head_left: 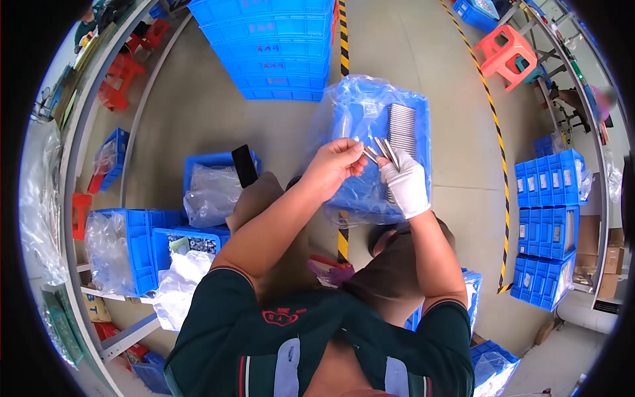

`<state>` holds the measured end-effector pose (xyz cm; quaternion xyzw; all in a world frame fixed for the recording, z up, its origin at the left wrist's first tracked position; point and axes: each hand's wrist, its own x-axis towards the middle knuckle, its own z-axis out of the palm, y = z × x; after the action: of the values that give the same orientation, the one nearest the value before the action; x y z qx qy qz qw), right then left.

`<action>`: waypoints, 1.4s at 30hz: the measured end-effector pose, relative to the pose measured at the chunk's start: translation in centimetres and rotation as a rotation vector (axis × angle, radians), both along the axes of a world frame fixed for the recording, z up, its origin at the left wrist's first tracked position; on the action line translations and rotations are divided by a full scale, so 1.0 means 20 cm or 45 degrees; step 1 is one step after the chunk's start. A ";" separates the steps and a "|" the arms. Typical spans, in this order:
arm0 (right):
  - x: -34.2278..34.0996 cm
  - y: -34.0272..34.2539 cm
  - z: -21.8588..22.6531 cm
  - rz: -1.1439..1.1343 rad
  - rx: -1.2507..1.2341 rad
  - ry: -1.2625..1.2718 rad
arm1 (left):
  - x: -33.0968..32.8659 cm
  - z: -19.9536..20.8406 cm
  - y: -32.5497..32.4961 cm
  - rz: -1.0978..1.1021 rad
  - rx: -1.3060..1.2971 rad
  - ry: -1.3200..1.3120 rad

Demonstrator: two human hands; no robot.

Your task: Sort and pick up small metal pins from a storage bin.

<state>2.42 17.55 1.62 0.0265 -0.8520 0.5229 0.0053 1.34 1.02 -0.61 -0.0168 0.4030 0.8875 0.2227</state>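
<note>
My bare left hand [337,165] is closed in a pinch, its fingertips at the end of a thin metal rod [371,155]. In a white glove, my right hand [405,185] is wrapped round several shiny metal rods [385,149], which stick out past the fingers toward the left hand. Both hands are over a blue crate [423,109] lined with clear plastic film [354,109]. Inside it, a neat row of similar metal rods [401,126] lies stacked along the right side. My right hand and wrist hide part of that row.
Tall stacked blue crates [278,49] stand beyond. A black phone [245,167] rests by my left thigh, near a crate with bagged parts [215,192]. Another crate holds small metal parts [202,243]. Crate stacks [546,225] and a red stool [506,56] stand at the right.
</note>
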 end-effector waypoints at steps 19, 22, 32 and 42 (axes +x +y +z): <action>0.01 -0.06 0.02 0.093 0.176 0.179 | -0.01 0.01 -0.04 0.187 -0.430 0.181; 0.01 -0.06 0.03 0.068 0.269 0.158 | -0.01 0.03 -0.04 0.174 -0.456 0.173; 0.01 -0.07 0.00 0.033 0.333 0.306 | 0.01 -0.02 0.00 0.284 -0.420 0.176; 0.02 -0.02 0.07 0.295 -0.442 -0.469 | -0.04 0.01 -0.06 0.120 -0.230 0.099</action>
<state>2.90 17.09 2.94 0.0271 -0.7274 0.6542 -0.2052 0.45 -0.20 -0.34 -0.0214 0.4883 0.8571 0.1626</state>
